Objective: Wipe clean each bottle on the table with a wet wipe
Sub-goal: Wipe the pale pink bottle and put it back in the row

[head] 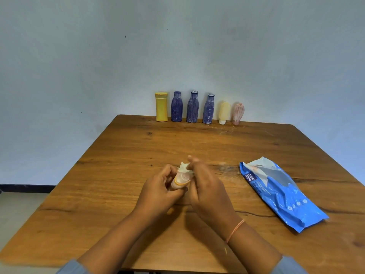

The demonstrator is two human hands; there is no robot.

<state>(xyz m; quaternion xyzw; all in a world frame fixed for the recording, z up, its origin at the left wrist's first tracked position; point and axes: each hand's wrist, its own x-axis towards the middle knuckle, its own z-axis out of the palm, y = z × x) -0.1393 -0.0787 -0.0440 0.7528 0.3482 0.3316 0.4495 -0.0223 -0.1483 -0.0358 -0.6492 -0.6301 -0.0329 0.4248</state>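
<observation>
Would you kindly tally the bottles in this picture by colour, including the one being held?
Yellow plastic bottle: 1
Blue ridged bottles: 3
Cream plastic tube: 1
Pink ribbed tube: 1
Pink-and-orange bottle, gripped by the left hand, rubbed with the white wet wipe in the right hand: 1
Total: 7

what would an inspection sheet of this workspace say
surface: wooden table, white smears near far edge
job's things: yellow bottle, three blue bottles, cream tube, pink tube upright along far edge; small pink bottle and wet wipe in hand; blue wipes pack lying right
clutter: nothing seen
grips: left hand holds the small pink bottle; right hand holds the wet wipe against it
cables: nothing seen
surroundings: pale blue wall, dark skirting, floor at left
</observation>
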